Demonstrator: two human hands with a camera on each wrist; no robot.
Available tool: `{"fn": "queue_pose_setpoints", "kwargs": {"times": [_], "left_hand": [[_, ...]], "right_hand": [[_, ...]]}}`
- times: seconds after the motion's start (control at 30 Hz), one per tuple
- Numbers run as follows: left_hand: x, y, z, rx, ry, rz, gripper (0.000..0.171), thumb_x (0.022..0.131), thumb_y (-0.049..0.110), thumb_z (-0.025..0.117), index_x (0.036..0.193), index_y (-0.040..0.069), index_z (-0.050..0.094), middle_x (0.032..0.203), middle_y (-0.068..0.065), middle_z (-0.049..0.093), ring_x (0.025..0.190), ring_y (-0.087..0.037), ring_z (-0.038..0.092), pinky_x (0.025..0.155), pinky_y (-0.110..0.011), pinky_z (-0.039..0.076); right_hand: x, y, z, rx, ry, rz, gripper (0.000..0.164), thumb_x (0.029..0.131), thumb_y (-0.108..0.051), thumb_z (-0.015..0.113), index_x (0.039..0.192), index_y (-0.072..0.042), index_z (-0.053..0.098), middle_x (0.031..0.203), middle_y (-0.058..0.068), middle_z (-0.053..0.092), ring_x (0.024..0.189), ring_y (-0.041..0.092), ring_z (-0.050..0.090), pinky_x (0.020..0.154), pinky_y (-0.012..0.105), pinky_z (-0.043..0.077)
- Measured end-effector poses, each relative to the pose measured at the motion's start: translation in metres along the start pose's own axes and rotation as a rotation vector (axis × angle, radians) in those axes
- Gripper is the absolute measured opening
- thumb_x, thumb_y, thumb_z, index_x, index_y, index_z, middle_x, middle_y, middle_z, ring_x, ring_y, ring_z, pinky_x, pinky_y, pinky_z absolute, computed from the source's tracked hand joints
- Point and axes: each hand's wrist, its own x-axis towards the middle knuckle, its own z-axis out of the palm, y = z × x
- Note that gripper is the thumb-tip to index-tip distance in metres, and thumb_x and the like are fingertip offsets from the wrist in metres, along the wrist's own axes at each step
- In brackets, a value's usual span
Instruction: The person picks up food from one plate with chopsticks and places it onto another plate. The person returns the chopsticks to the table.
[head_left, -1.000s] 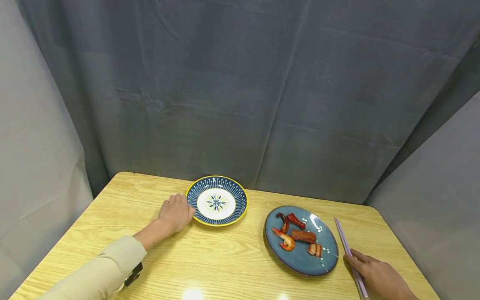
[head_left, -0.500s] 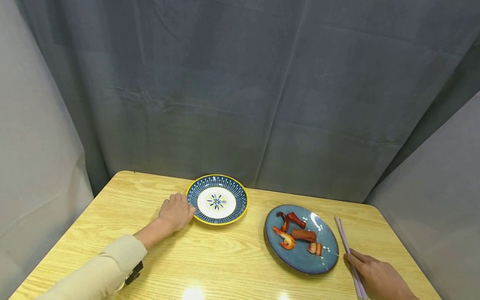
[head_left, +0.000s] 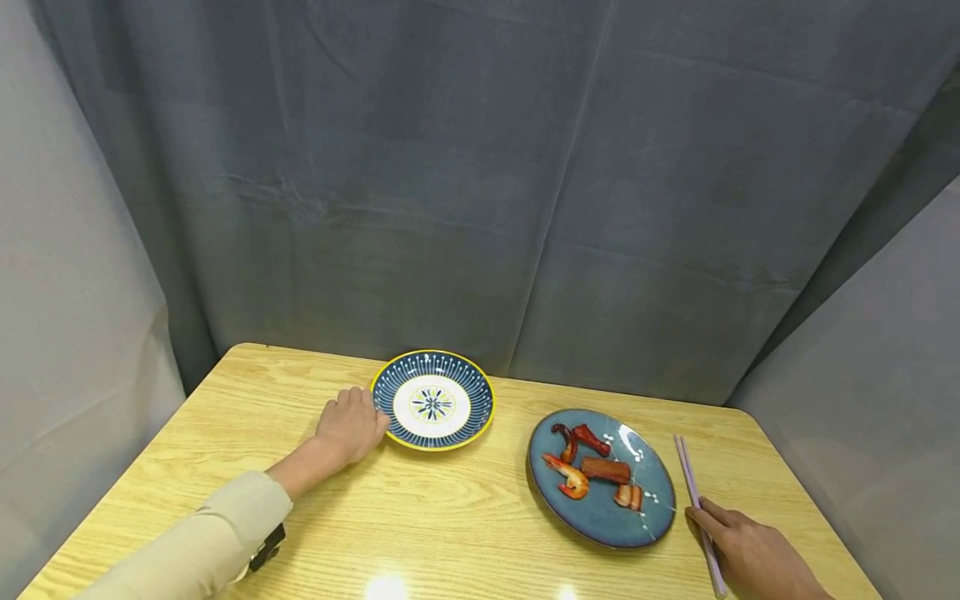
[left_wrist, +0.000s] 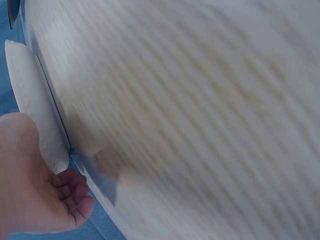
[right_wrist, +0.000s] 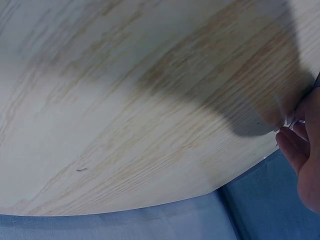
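In the head view, my left hand (head_left: pixel 351 425) holds the left rim of a shallow round dish (head_left: pixel 431 404) with a yellow edge and a blue-and-white pattern; its thumb lies over the rim. The left wrist view shows the curled fingers (left_wrist: pixel 75 195) at the dish's pale side (left_wrist: pixel 37 105). At the lower right, my right hand (head_left: pixel 757 550) grips a pair of light purple chopsticks (head_left: pixel 687 471), whose far ends point away across the table. Just left of them is a blue-grey plate (head_left: pixel 592 525) bearing a shrimp (head_left: pixel 576 484), a drumstick (head_left: pixel 591 439), a tentacle (head_left: pixel 567 448) and brown meat pieces (head_left: pixel 606 470).
Both dishes stand on a light wooden table (head_left: pixel 450 525), the patterned one near its back edge. A dark grey curtain (head_left: pixel 420 208) hangs right behind the table. Pale cloth panels (head_left: pixel 75 250) close in the left and right sides.
The chopsticks have swivelled slightly in my right hand, their far ends shifting a little to the right. My left hand and both dishes have stayed in place.
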Motion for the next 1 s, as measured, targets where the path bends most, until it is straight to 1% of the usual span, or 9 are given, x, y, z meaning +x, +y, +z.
{"fn": "queue_pose_setpoints", "kwargs": {"times": [0.27,0.37,0.6,0.67,0.83,1.0], "left_hand": [[0.0000,-0.0013,0.0009,-0.008,0.006,0.006,0.033,0.099,0.028,0.038,0.093,-0.004,0.047,0.084,-0.013,0.038,0.079,-0.028,0.040,0.073,-0.047,0.042],[-0.0007,-0.0006,0.0005,-0.012,0.012,0.006,0.033,0.098,0.028,0.038,0.094,-0.004,0.048,0.084,-0.013,0.039,0.080,-0.028,0.040,0.073,-0.047,0.043],[-0.0020,0.0012,-0.0028,-0.015,-0.002,-0.003,0.032,0.098,0.027,0.038,0.095,-0.004,0.048,0.085,-0.013,0.040,0.080,-0.028,0.041,0.074,-0.047,0.043],[-0.0021,0.0012,-0.0030,-0.015,0.000,-0.002,0.032,0.098,0.027,0.038,0.094,-0.004,0.048,0.085,-0.013,0.040,0.080,-0.028,0.041,0.074,-0.046,0.043],[-0.0007,-0.0002,-0.0008,-0.022,0.008,0.004,0.031,0.098,0.026,0.038,0.093,-0.003,0.047,0.084,-0.013,0.039,0.079,-0.028,0.040,0.072,-0.046,0.042],[-0.0003,-0.0014,0.0003,-0.023,0.020,0.006,0.031,0.098,0.027,0.038,0.091,-0.002,0.047,0.084,-0.013,0.038,0.078,-0.028,0.040,0.072,-0.046,0.043]], "right_hand": [[0.0006,-0.0002,-0.0001,0.017,-0.007,0.013,0.039,0.084,-0.017,0.077,0.121,-0.007,0.067,0.121,0.016,0.065,0.096,0.031,0.067,0.069,0.043,0.056],[0.0012,-0.0013,-0.0015,0.028,-0.029,0.025,0.039,0.086,-0.017,0.075,0.122,-0.008,0.066,0.123,0.017,0.064,0.098,0.032,0.066,0.071,0.045,0.056],[0.0051,-0.0043,-0.0059,0.052,-0.111,0.073,0.039,0.088,-0.018,0.073,0.125,-0.007,0.065,0.126,0.020,0.062,0.102,0.036,0.065,0.076,0.049,0.055],[0.0048,-0.0043,-0.0055,0.046,-0.099,0.072,0.038,0.088,-0.019,0.073,0.123,-0.008,0.065,0.125,0.018,0.063,0.101,0.035,0.066,0.075,0.048,0.055],[0.0036,-0.0028,-0.0027,0.022,-0.025,0.047,0.032,0.087,-0.020,0.075,0.117,-0.013,0.067,0.122,0.011,0.066,0.095,0.028,0.068,0.069,0.042,0.056],[0.0031,-0.0008,-0.0016,0.026,0.007,0.038,0.032,0.086,-0.021,0.076,0.116,-0.015,0.067,0.120,0.008,0.068,0.094,0.025,0.069,0.070,0.040,0.056]]}}
